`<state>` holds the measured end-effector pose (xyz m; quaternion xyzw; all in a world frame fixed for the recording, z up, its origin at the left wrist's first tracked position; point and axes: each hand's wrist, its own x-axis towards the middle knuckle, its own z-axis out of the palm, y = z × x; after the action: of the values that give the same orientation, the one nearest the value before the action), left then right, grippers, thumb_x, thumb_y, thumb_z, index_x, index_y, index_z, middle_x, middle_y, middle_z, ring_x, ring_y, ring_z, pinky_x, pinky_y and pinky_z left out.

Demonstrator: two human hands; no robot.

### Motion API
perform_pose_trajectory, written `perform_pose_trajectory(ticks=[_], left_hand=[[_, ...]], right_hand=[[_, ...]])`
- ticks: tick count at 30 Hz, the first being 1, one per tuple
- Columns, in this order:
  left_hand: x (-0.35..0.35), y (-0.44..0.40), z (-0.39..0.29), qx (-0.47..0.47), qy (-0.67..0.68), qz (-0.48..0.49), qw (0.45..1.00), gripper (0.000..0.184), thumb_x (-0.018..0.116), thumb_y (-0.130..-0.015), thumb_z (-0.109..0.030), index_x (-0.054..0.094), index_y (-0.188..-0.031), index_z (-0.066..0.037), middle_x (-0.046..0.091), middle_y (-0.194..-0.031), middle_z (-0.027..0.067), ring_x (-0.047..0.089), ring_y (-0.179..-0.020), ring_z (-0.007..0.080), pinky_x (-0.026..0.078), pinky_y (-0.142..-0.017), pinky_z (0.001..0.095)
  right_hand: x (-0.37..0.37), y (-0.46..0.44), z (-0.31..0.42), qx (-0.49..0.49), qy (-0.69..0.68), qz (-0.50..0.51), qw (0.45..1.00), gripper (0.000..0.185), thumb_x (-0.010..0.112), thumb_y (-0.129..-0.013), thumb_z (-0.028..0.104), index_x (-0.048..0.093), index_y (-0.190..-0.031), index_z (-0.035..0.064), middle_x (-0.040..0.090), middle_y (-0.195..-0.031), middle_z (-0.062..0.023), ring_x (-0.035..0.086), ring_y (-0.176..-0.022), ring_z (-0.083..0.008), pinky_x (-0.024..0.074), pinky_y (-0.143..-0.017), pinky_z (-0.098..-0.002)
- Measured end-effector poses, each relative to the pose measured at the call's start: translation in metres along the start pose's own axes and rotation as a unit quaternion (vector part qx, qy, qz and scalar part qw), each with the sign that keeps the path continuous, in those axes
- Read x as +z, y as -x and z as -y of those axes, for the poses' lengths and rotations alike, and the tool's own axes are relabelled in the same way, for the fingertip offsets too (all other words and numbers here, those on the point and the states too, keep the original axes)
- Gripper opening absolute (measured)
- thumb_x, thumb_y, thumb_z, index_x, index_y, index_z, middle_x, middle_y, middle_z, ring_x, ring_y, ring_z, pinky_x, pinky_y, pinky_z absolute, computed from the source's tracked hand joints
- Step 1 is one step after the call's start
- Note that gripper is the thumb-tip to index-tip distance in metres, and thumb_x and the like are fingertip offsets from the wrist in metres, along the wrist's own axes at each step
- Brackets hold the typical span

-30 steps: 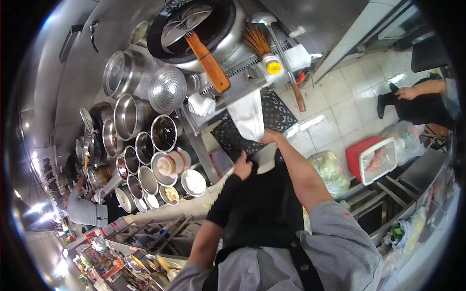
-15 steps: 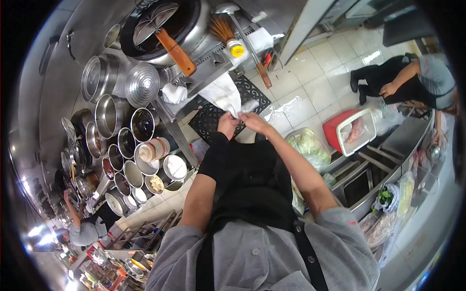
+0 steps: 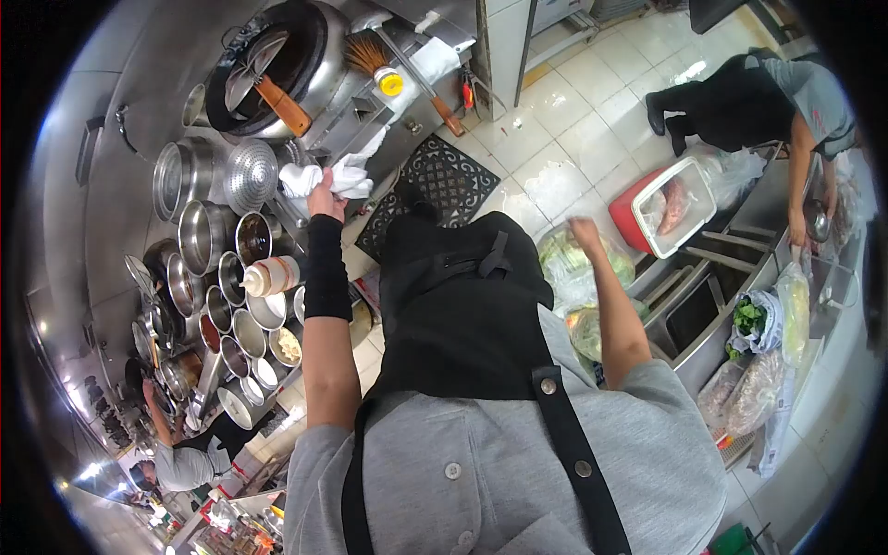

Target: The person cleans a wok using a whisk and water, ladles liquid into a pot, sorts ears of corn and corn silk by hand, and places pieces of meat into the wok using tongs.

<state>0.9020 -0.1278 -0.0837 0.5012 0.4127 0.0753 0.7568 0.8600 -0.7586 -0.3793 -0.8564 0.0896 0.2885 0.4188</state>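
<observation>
My left hand (image 3: 326, 196) is closed around a bunched white cloth (image 3: 350, 178) at the edge of the steel stove counter. A black sleeve covers that forearm. Close by are the perforated ladle (image 3: 251, 176) and several metal pots, with a squeeze bottle (image 3: 271, 276) lying over them. My right hand (image 3: 584, 231) is away from the cloth, over bagged green vegetables (image 3: 575, 262) beside the red cooler; its fingers look curled, but what they hold, if anything, cannot be made out.
A wok (image 3: 277, 74) with a wooden-handled strainer stands at the top left, near a bamboo brush (image 3: 368, 55). A patterned mat (image 3: 435, 194) lies on the tiles. A red cooler (image 3: 634, 217) is at right. One co-worker (image 3: 740, 102) bends at upper right, another (image 3: 190, 458) at lower left.
My hands have separated. The left has moved up and left with the cloth to the counter edge; the right has let go of it and swung right. The upper-right co-worker bends further over the sink.
</observation>
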Motion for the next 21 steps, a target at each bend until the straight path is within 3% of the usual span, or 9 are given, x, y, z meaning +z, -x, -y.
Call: perform_pose_trajectory(ticks=[1, 2, 6, 9, 10, 13, 17, 19, 21], left_hand=[[-0.001, 0.002, -0.003, 0.002, -0.016, 0.013, 1.0, 0.021, 0.066, -0.1, -0.021, 0.061, -0.113, -0.006, 0.068, -0.106, 0.0084, 0.067, -0.093, 0.0225, 0.054, -0.076, 0.0423], [-0.003, 0.002, -0.002, 0.002, -0.033, 0.025, 0.999, 0.017, 0.066, -0.1, -0.017, 0.061, -0.112, -0.007, 0.068, -0.105, 0.0075, 0.066, -0.093, 0.0221, 0.053, -0.078, 0.0425], [-0.002, -0.004, 0.013, 0.024, 0.02, 0.077, 0.997, 0.011, 0.065, -0.096, -0.002, 0.056, -0.098, -0.009, 0.066, -0.097, 0.004, 0.065, -0.085, 0.0193, 0.052, -0.076, 0.0389], [0.001, -0.02, 0.025, 0.04, 0.02, 0.106, 0.993, 0.011, 0.067, -0.095, -0.001, 0.058, -0.1, -0.006, 0.067, -0.098, 0.0053, 0.065, -0.085, 0.0189, 0.053, -0.078, 0.038], [0.013, -0.012, 0.024, 0.035, 0.058, 0.116, 0.991, 0.011, 0.067, -0.095, -0.002, 0.06, -0.103, -0.005, 0.067, -0.098, 0.0052, 0.063, -0.083, 0.0178, 0.052, -0.077, 0.0358], [0.023, -0.008, 0.025, -0.002, 0.054, 0.086, 0.995, 0.013, 0.069, -0.095, -0.004, 0.061, -0.106, -0.005, 0.069, -0.102, 0.0066, 0.067, -0.092, 0.0194, 0.051, -0.078, 0.0338], [-0.004, -0.03, 0.041, -0.057, 0.029, 0.101, 0.993, 0.016, 0.07, -0.095, -0.007, 0.062, -0.108, -0.005, 0.07, -0.103, 0.0065, 0.068, -0.096, 0.0208, 0.052, -0.082, 0.0361], [0.012, 0.017, 0.025, -0.071, 0.018, 0.091, 0.993, 0.016, 0.071, -0.095, -0.009, 0.063, -0.108, -0.006, 0.07, -0.102, 0.0048, 0.067, -0.092, 0.0193, 0.052, -0.081, 0.0366], [0.007, 0.024, 0.023, -0.072, -0.012, 0.096, 0.993, 0.022, 0.073, -0.094, -0.012, 0.064, -0.114, -0.007, 0.071, -0.103, 0.0038, 0.066, -0.09, 0.0177, 0.052, -0.081, 0.0389]], right_hand=[[0.006, 0.021, -0.038, 0.023, -0.109, -0.005, 0.994, 0.045, 0.058, -0.097, 0.037, 0.066, -0.123, 0.0003, 0.071, -0.104, -0.0159, 0.069, -0.08, -0.0271, 0.0564, -0.066, -0.0434], [-0.016, 0.074, 0.019, 0.244, -0.159, 0.028, 0.956, 0.046, 0.058, -0.096, 0.035, 0.061, -0.128, 0.0015, 0.069, -0.114, -0.0173, 0.07, -0.087, -0.0313, 0.0562, -0.072, -0.0485], [0.006, 0.133, -0.036, 0.317, -0.174, 0.039, 0.931, 0.043, 0.057, -0.097, 0.032, 0.06, -0.13, 0.0045, 0.07, -0.115, -0.0151, 0.071, -0.086, -0.0342, 0.0551, -0.075, -0.0514], [0.031, 0.154, -0.038, 0.353, -0.206, 0.049, 0.911, 0.042, 0.058, -0.097, 0.03, 0.06, -0.131, 0.0065, 0.07, -0.115, -0.0138, 0.07, -0.087, -0.0339, 0.0546, -0.077, -0.0527], [0.039, 0.158, -0.031, 0.352, -0.21, 0.037, 0.911, 0.041, 0.057, -0.095, 0.024, 0.061, -0.129, 0.0024, 0.072, -0.108, -0.0145, 0.072, -0.073, -0.032, 0.0561, -0.068, -0.0502], [0.055, 0.173, 0.006, 0.331, -0.219, 0.025, 0.918, 0.041, 0.057, -0.096, 0.025, 0.061, -0.131, 0.0045, 0.073, -0.107, -0.0135, 0.072, -0.07, -0.0295, 0.0568, -0.066, -0.0478], [0.064, 0.166, 0.028, 0.269, -0.198, 0.08, 0.939, 0.042, 0.059, -0.096, 0.03, 0.064, -0.13, 0.0059, 0.073, -0.104, -0.011, 0.072, -0.07, -0.0247, 0.0579, -0.062, -0.0434], [0.06, 0.157, 0.038, 0.264, -0.205, 0.08, 0.939, 0.039, 0.059, -0.096, 0.031, 0.068, -0.125, 0.006, 0.073, -0.099, -0.0089, 0.07, -0.066, -0.0224, 0.057, -0.058, -0.041], [0.058, 0.139, 0.027, 0.276, -0.211, 0.096, 0.933, 0.041, 0.06, -0.097, 0.032, 0.065, -0.129, 0.0074, 0.072, -0.108, -0.0094, 0.071, -0.074, -0.0239, 0.0566, -0.062, -0.0427]])
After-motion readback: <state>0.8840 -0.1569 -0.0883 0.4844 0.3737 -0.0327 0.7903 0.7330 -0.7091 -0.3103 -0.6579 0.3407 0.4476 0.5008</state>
